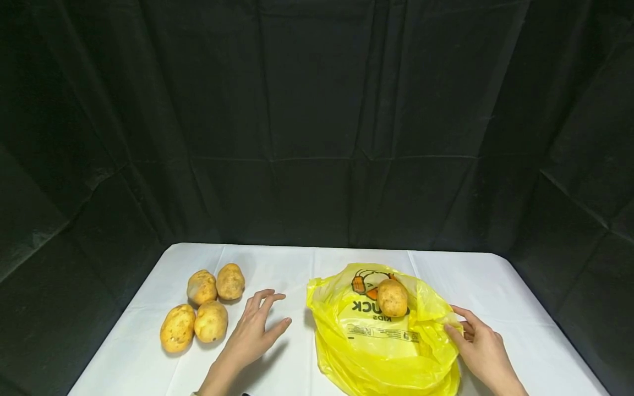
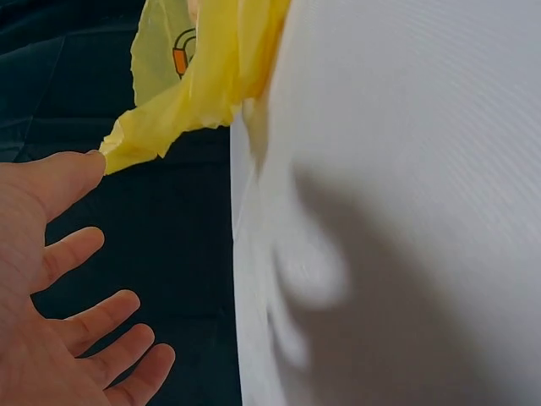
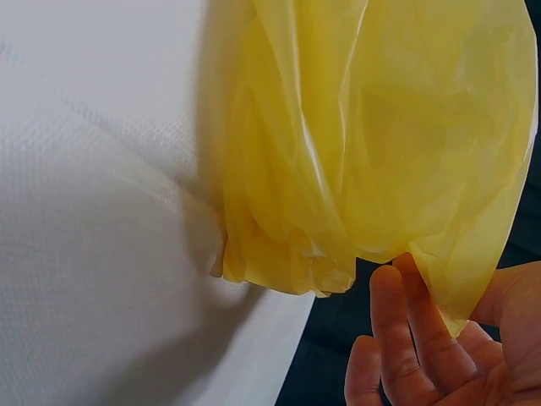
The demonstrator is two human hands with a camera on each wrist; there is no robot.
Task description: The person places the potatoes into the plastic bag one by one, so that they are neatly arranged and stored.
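Note:
A yellow plastic bag [image 1: 376, 352] with a printed cartoon lies spread on the white table, its mouth facing up. One potato [image 1: 393, 297] rests in its opening, over the print. My right hand [image 1: 482, 349] pinches the bag's right edge between thumb and fingers; in the right wrist view the yellow film [image 3: 456, 254] runs between them. My left hand [image 1: 252, 333] hovers over the table between the bag and the other potatoes, fingers spread, holding nothing. The left wrist view shows the left hand [image 2: 76, 288] with the bag [image 2: 220, 76] beyond its thumb.
Several potatoes [image 1: 211, 322] stand grouped on the left of the white table [image 1: 277, 264]. Black cloth [image 1: 317, 203] hangs behind the table and at both sides. A small dark object [image 1: 245, 394] shows at the bottom edge of the head view.

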